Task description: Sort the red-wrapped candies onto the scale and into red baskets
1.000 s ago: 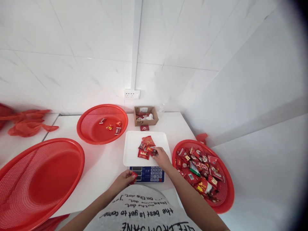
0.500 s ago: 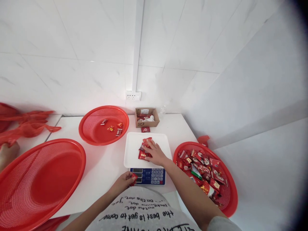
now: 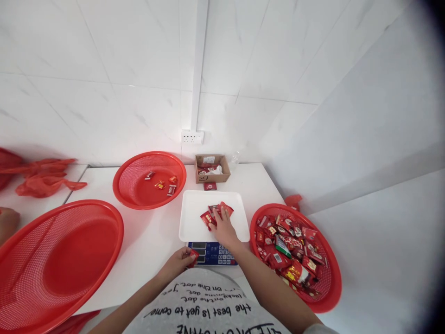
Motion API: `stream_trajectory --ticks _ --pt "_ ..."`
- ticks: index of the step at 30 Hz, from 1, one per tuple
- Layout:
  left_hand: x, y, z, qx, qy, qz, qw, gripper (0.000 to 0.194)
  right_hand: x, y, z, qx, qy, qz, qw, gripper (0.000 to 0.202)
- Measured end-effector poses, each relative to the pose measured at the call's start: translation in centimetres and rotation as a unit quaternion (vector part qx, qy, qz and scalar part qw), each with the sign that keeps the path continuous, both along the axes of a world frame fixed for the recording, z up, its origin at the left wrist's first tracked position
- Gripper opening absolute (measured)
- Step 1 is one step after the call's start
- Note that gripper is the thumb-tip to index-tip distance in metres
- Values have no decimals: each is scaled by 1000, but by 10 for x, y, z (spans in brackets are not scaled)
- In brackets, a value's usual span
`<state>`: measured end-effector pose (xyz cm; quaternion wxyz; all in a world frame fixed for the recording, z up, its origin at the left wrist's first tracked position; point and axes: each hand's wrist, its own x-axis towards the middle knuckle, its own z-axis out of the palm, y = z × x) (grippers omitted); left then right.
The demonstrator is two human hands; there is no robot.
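Note:
My left hand is closed on a small red snack packet, in front of the digital scale. Over the scale's white tray, my right hand rests with its fingers apart on a few red snack packets. Its fingers partly cover them. Part of the scale's keypad is hidden by my right wrist and forearm.
At right, a red basket holds many packets. Another red basket with several sweets stands back left, a large red basket front left. A cardboard box sits behind the scale. Another person's hand is at far left.
My right hand has shifted slightly toward me on the tray, and the packets under it have spread and turned. My left hand stays put. The other person's hand has dropped the red bag's edge.

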<state>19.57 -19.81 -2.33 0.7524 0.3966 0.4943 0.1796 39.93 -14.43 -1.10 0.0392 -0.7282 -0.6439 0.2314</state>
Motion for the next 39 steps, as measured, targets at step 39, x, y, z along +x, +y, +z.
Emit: stream_trajectory --ticks 39 --pt "-1 -1 6 15 8 -8 1000 38 12 4 5 37 -34 36 998 60"
